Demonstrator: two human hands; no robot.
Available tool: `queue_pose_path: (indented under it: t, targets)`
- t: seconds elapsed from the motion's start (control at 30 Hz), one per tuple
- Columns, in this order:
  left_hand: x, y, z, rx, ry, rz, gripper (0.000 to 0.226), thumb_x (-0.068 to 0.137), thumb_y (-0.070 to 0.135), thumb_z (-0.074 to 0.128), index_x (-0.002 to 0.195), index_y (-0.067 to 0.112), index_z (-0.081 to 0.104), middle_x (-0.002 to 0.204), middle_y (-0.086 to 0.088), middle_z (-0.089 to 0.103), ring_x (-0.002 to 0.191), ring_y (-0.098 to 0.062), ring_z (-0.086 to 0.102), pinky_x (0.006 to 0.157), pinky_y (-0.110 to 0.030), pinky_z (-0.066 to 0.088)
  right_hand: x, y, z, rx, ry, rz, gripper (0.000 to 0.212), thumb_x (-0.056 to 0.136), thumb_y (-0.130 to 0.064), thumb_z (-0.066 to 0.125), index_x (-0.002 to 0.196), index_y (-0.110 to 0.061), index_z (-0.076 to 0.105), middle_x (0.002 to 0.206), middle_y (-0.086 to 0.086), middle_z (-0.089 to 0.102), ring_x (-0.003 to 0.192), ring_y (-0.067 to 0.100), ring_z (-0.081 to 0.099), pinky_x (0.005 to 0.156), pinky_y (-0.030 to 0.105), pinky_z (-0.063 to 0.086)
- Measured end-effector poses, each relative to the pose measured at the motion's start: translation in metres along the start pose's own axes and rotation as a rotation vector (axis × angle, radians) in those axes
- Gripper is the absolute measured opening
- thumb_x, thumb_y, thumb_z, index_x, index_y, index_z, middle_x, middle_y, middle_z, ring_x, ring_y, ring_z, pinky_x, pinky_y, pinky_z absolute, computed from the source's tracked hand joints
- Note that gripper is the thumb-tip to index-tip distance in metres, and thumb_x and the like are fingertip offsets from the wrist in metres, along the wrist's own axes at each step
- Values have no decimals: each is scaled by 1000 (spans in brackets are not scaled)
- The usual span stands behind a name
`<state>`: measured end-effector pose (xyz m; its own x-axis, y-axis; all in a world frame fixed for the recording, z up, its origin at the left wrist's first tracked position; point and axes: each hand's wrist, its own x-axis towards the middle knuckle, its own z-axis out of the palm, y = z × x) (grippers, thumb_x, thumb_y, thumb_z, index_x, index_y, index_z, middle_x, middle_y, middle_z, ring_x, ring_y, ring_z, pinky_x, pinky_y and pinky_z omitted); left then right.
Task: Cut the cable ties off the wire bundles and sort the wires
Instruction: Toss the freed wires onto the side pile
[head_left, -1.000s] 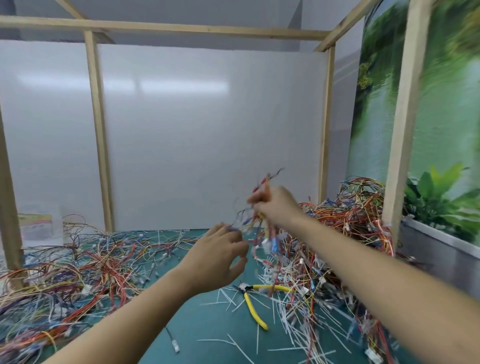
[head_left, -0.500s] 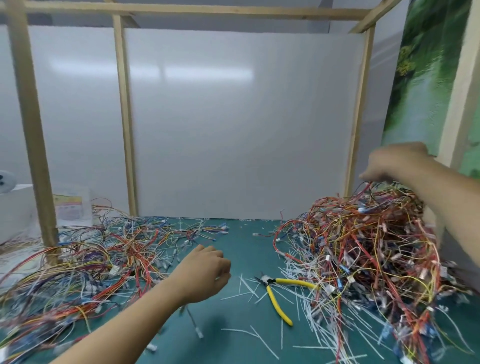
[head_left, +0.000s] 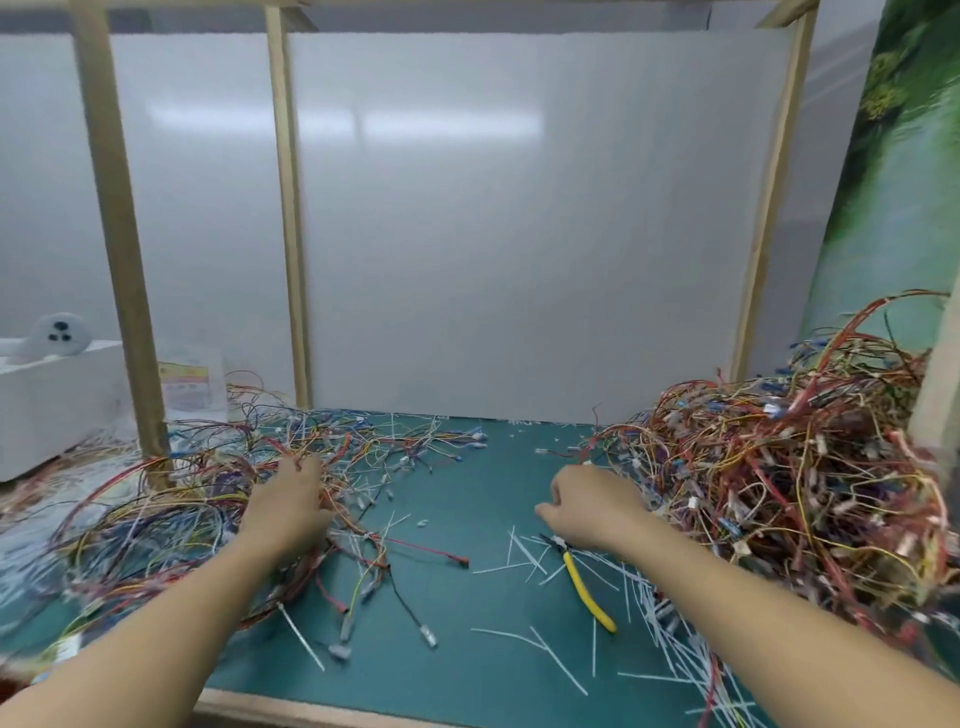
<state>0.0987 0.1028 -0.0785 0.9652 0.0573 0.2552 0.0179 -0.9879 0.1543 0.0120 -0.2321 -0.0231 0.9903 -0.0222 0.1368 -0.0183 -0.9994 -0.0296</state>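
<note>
1. The person's left hand (head_left: 291, 512) lies on the near-right edge of the loose wires (head_left: 171, 514) spread over the left of the table. Its fingers stretch forward onto the strands, relaxed rather than clenched.
2. The right hand (head_left: 589, 512) hangs knuckles-up at the left foot of the tangled wire heap (head_left: 789, 493). Its fingers are bent under the palm, and it cannot be told whether they grasp anything.
3. Yellow-handled cutters (head_left: 587, 590) lie on the green mat (head_left: 483, 478) just near of the right hand. Their head points toward the hand and their handles run toward the near right.
4. Cut white cable ties (head_left: 670, 644) litter the mat around the cutters and along the right forearm.
5. A red wire (head_left: 431, 551) and a black wire (head_left: 410, 608) lie singly on the mat between the two arms, trailing from the left spread.
6. The heap on the right stands far taller than the flat spread on the left, with bare mat between them.
7. A wooden post (head_left: 117, 234) rises from the left wires, a white panel (head_left: 519, 234) closes the far side, and a landscape poster (head_left: 893, 182) fills the far right.
</note>
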Motion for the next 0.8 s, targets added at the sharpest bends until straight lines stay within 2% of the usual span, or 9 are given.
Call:
queue_pose_path:
  t: [0.03,0.1,0.23,0.33,0.43,0.5,0.6,0.7,0.8]
  targets:
    - [1,1,-2,-57,10,-18,57,82,14,62,134,14,37,126,-17,47,102,-37,60,91,-48,51,0,-6,9,27,-5,-4,32,89,-39,52,66,-17,48,67,1,52,70,28,55,67,31,45]
    - [4,9,-8,-152,19,-16,54,81,-1,54,132,11,39,122,-19,51,100,-40,59,89,-51,52,0,-17,25,90,-12,-14,27,87,-37,52,71,-16,57,74,5,62,75,29,61,66,31,46]
    - [-7,42,-10,-288,149,138,49,83,-7,50,128,11,54,111,-15,63,96,-31,61,85,-44,53,6,-34,49,285,0,-9,28,87,-38,52,68,-17,52,72,-1,62,76,26,60,58,28,39]
    - [-29,65,1,-274,243,298,50,86,-10,48,128,15,57,113,-7,64,102,-25,58,91,-39,48,15,-48,59,493,20,9,32,90,-40,54,67,-17,53,64,-5,59,73,22,61,59,29,40]
    - [-54,87,17,-312,113,469,45,88,-3,52,129,16,56,115,-7,59,106,-25,54,91,-35,44,22,-64,66,639,73,29,34,94,-42,55,73,-15,58,61,-7,62,68,15,60,59,27,41]
    - [-70,99,26,-287,4,605,39,87,-2,50,123,11,56,109,-11,57,105,-30,53,87,-36,41,28,-74,69,716,94,28,32,96,-41,54,80,-14,61,73,-3,68,76,22,63,69,32,49]
    - [-81,102,30,-299,2,736,26,90,2,50,115,5,59,112,-16,58,103,-32,54,85,-36,39,39,-87,69,798,65,17,28,97,-42,56,86,-17,62,87,2,69,87,26,65,81,37,50]
    - [-86,96,30,-277,13,898,29,93,1,51,118,7,63,117,-16,60,104,-31,54,88,-40,44,48,-97,66,863,-10,-23,38,93,-45,63,94,-9,70,93,10,72,88,26,66,80,37,50]
    - [-93,102,28,-179,-35,1012,33,91,1,49,120,5,64,121,-19,60,113,-35,54,97,-46,43,54,-110,60,756,-122,-123,49,89,-53,66,99,-6,74,99,16,74,81,18,61,73,32,46]
